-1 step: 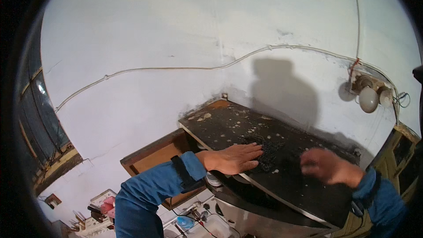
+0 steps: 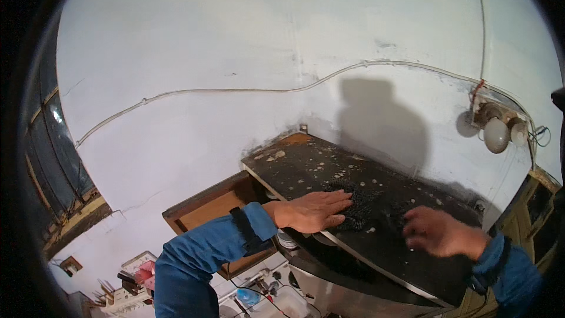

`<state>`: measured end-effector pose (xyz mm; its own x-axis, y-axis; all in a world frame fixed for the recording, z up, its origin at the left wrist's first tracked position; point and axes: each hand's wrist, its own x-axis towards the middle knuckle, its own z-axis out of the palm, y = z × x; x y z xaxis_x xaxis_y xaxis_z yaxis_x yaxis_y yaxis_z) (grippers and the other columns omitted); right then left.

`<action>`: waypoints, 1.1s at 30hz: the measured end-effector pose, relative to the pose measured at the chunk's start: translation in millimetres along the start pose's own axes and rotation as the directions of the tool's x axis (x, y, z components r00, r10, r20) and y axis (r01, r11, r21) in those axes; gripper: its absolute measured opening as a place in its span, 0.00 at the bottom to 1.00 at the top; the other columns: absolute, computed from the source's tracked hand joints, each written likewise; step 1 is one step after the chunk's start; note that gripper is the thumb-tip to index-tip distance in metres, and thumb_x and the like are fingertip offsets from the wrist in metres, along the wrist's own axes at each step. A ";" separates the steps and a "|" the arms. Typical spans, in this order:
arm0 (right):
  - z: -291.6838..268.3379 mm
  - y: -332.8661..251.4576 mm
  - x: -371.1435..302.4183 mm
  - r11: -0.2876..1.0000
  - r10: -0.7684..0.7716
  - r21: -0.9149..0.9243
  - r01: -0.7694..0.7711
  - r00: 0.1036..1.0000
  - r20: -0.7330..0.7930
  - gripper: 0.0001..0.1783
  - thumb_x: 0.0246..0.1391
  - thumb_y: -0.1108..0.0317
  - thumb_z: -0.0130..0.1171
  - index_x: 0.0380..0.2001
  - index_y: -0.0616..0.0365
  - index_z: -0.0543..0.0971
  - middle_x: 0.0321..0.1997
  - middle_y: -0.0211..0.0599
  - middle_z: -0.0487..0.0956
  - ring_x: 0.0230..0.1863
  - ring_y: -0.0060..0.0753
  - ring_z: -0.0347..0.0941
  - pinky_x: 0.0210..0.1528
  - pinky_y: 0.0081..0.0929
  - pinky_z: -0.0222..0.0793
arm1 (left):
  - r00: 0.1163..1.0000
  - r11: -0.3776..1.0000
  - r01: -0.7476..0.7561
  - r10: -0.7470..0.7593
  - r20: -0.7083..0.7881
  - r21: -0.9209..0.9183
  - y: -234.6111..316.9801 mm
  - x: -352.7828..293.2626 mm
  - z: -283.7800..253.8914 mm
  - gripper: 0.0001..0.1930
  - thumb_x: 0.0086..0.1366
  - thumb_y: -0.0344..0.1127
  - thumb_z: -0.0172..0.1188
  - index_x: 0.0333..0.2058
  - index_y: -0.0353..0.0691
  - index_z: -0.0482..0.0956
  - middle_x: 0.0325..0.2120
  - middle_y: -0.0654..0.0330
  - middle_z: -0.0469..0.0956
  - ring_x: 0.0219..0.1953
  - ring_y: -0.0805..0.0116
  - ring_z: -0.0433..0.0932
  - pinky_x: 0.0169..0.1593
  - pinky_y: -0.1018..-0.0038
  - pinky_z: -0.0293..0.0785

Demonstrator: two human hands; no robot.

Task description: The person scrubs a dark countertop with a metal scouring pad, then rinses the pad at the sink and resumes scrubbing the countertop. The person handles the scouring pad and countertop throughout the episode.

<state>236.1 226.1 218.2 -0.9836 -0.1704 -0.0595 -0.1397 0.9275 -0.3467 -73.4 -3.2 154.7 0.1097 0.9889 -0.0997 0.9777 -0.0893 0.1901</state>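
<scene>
Left hand [image 2: 311,211] lies flat and loose on the dirty cupboard top [image 2: 347,171]; right hand [image 2: 442,232] is blurry, can't tell its grip.

The right hand [image 2: 441,235] is now found slightly lower in the view, with its blurred fingers set less tightly together. Below those fingers, a small pale speck [image 2: 412,249] is exposed on the black cabinet top [image 2: 376,259]. A minor shift of the camera is also noted: the light bulb [image 2: 496,135] is seen a little further right and lower.
</scene>
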 end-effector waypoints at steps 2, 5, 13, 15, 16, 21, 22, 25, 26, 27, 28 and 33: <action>8.4 -13.0 -15.5 1.000 -0.002 -0.029 0.001 1.000 -0.027 0.33 0.70 0.46 0.52 0.64 0.62 0.70 0.68 0.63 0.65 0.72 0.62 0.59 0.74 0.61 0.56 | 0.985 0.984 0.169 -0.171 -0.035 -0.051 -21.8 -14.0 -5.8 0.39 0.80 0.60 0.30 0.74 0.31 0.48 0.77 0.44 0.42 0.79 0.49 0.40 0.79 0.55 0.40; 17.5 -24.1 -37.9 0.973 0.231 -0.044 -0.227 0.965 0.128 0.42 0.70 0.35 0.43 0.72 0.57 0.63 0.78 0.61 0.49 0.78 0.71 0.44 0.76 0.69 0.46 | 0.906 0.907 0.406 -0.415 -0.085 -0.110 -86.3 -37.9 -19.5 0.40 0.79 0.63 0.30 0.74 0.35 0.50 0.77 0.44 0.42 0.79 0.48 0.40 0.79 0.56 0.40; 42.1 -6.0 -45.9 0.978 0.188 0.085 -0.192 0.980 0.058 0.46 0.69 0.31 0.40 0.76 0.52 0.52 0.80 0.58 0.43 0.80 0.67 0.35 0.75 0.72 0.44 | 0.583 0.609 0.781 -0.790 -0.189 -0.135 -216.1 -50.0 -30.0 0.34 0.80 0.59 0.31 0.76 0.46 0.50 0.78 0.56 0.43 0.79 0.54 0.41 0.80 0.57 0.44; 46.1 -4.4 -48.1 0.995 0.100 0.006 -0.100 0.995 -0.012 0.45 0.69 0.33 0.44 0.74 0.57 0.58 0.79 0.59 0.44 0.79 0.68 0.39 0.72 0.74 0.47 | 0.644 0.658 0.751 -0.747 -0.167 -0.047 -214.3 -46.9 -28.8 0.34 0.81 0.57 0.31 0.75 0.44 0.51 0.78 0.55 0.43 0.79 0.54 0.40 0.80 0.57 0.43; 47.2 -4.8 -48.8 0.996 0.078 -0.047 -0.079 0.997 -0.028 0.44 0.69 0.34 0.45 0.73 0.58 0.60 0.79 0.59 0.45 0.79 0.68 0.40 0.72 0.74 0.47 | 0.700 0.705 0.709 -0.702 -0.133 0.009 -206.6 -44.0 -27.7 0.34 0.81 0.57 0.31 0.75 0.42 0.51 0.78 0.54 0.43 0.79 0.54 0.40 0.80 0.58 0.42; 45.4 -14.9 -46.2 0.988 0.104 -0.112 -0.106 0.994 -0.029 0.42 0.67 0.37 0.49 0.71 0.60 0.64 0.77 0.61 0.48 0.77 0.69 0.43 0.71 0.73 0.47 | 0.935 0.952 0.306 -0.307 -0.181 -0.032 -113.6 -50.2 5.7 0.35 0.81 0.55 0.33 0.73 0.31 0.53 0.77 0.48 0.45 0.78 0.51 0.44 0.79 0.62 0.42; 44.1 -17.4 -45.1 0.987 0.105 -0.122 -0.108 0.994 -0.032 0.43 0.66 0.38 0.51 0.70 0.61 0.64 0.77 0.61 0.48 0.77 0.69 0.43 0.71 0.70 0.46 | 0.912 0.923 0.375 -0.383 -0.144 -0.085 -100.1 -59.8 3.9 0.36 0.81 0.55 0.33 0.73 0.31 0.53 0.77 0.47 0.45 0.78 0.51 0.44 0.79 0.62 0.43; 41.3 -23.9 -43.7 0.990 0.107 -0.086 -0.110 0.993 -0.046 0.42 0.64 0.40 0.53 0.70 0.61 0.65 0.76 0.63 0.49 0.76 0.70 0.44 0.71 0.69 0.46 | 0.851 0.868 0.488 -0.497 -0.168 -0.093 -86.6 -86.9 -4.6 0.36 0.81 0.56 0.33 0.73 0.32 0.52 0.77 0.47 0.47 0.78 0.51 0.45 0.78 0.62 0.44; 40.9 -25.2 -44.2 0.988 0.130 -0.082 -0.132 0.991 -0.026 0.42 0.64 0.40 0.53 0.69 0.61 0.65 0.76 0.63 0.49 0.76 0.70 0.44 0.71 0.69 0.47 | 0.798 0.817 0.569 -0.575 -0.178 -0.089 -94.8 -98.9 -11.0 0.36 0.81 0.56 0.33 0.74 0.32 0.52 0.76 0.48 0.47 0.78 0.51 0.45 0.78 0.62 0.44; 40.8 -25.5 -44.8 0.984 0.158 -0.081 -0.158 0.987 -0.009 0.42 0.64 0.41 0.53 0.69 0.61 0.65 0.76 0.63 0.50 0.76 0.70 0.44 0.71 0.69 0.47 | 0.742 0.765 0.638 -0.642 -0.191 -0.091 -106.5 -109.3 -14.9 0.36 0.80 0.57 0.33 0.74 0.33 0.51 0.76 0.48 0.47 0.78 0.51 0.46 0.78 0.62 0.44; 41.1 -25.3 -45.3 0.984 0.152 -0.095 -0.154 0.988 -0.021 0.42 0.64 0.41 0.54 0.69 0.61 0.65 0.76 0.63 0.50 0.76 0.70 0.44 0.70 0.68 0.47 | 0.664 0.692 0.713 -0.717 -0.211 -0.110 -121.9 -118.4 -19.3 0.36 0.80 0.57 0.34 0.74 0.34 0.53 0.76 0.48 0.48 0.78 0.51 0.47 0.78 0.62 0.45; 47.4 -19.1 -47.0 0.989 0.105 -0.092 -0.114 0.990 -0.094 0.43 0.66 0.36 0.51 0.71 0.56 0.64 0.76 0.61 0.51 0.76 0.69 0.45 0.69 0.74 0.49 | 0.576 0.636 0.758 -0.756 -0.312 -0.142 -182.2 -138.8 -2.1 0.35 0.80 0.56 0.35 0.73 0.36 0.56 0.75 0.47 0.52 0.77 0.49 0.49 0.78 0.59 0.50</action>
<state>290.4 200.6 183.2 -0.9992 -0.0399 -0.0072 -0.0368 0.9675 -0.2501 -267.2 -124.0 136.0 -0.7319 0.6736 0.1032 0.6795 0.7101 0.1844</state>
